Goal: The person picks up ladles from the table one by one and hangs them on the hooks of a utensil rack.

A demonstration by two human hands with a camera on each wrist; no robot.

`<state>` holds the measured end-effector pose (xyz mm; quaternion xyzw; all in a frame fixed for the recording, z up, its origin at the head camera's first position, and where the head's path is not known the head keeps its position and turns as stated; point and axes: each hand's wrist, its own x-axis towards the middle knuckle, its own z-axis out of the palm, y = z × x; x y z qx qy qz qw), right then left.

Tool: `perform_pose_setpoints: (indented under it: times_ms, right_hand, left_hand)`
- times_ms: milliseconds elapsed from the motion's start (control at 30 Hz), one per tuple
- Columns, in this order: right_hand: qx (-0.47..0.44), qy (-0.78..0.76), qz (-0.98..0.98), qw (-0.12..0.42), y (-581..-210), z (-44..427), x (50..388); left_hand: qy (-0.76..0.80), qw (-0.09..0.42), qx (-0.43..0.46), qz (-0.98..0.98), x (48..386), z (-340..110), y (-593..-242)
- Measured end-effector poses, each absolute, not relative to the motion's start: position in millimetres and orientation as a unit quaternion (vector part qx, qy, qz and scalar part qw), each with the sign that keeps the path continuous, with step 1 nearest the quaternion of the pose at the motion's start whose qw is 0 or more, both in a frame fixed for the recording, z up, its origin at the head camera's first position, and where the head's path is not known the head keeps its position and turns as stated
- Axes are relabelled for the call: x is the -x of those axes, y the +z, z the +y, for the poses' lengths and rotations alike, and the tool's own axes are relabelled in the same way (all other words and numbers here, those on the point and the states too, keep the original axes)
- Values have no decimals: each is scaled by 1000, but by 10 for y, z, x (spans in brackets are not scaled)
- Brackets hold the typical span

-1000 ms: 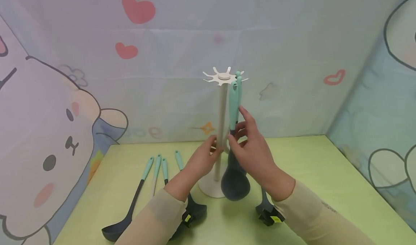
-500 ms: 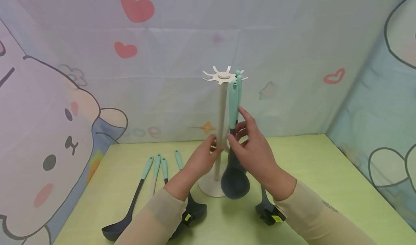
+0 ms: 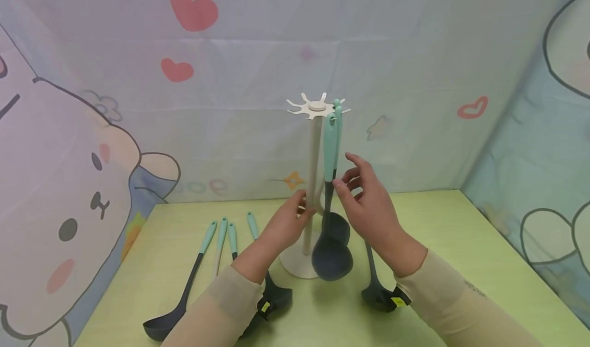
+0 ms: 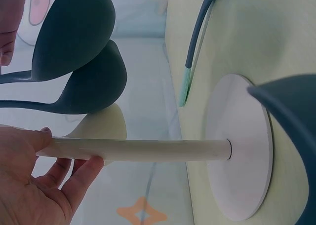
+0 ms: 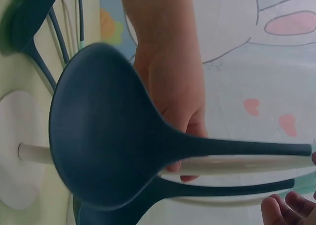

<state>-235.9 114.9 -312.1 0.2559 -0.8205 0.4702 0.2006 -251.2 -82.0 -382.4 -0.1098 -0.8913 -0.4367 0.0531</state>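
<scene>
A white utensil stand [image 3: 315, 157] has a round base and a spoked top. My left hand [image 3: 287, 225] holds its pole, thumb on one side and fingers on the other, as the left wrist view shows. From the spokes hang a dark ladle [image 3: 332, 259] with a mint handle and a second dark ladle [image 3: 341, 226] behind it. A cream-coloured utensil [image 4: 106, 124] hangs beyond them, mostly hidden. Just right of the ladle handles is my right hand [image 3: 374, 206], fingers loosely bent and nothing held; its thumb tip is close to the front ladle's neck.
On the table [image 3: 428, 234] at left lie a dark ladle [image 3: 168, 324] and several other mint-handled utensils, partly behind my left forearm. Another dark utensil [image 3: 374, 285] lies at right under my right wrist. A printed cloth [image 3: 249, 70] stands behind the table.
My right hand has let go of the front ladle and shifted right, uncovering the rear ladle's bowl. The ladles stay hanging. My left hand keeps its hold on the pole.
</scene>
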Motion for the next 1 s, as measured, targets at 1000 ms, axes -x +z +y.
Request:
perform_pose_setpoints:
  times_ms: [1000]
  right_hand:
    - [-132,299,-945,-1,-3636,1610,3161]
  left_hand:
    - [-435,43,104,-893,2523,-809,-3815]
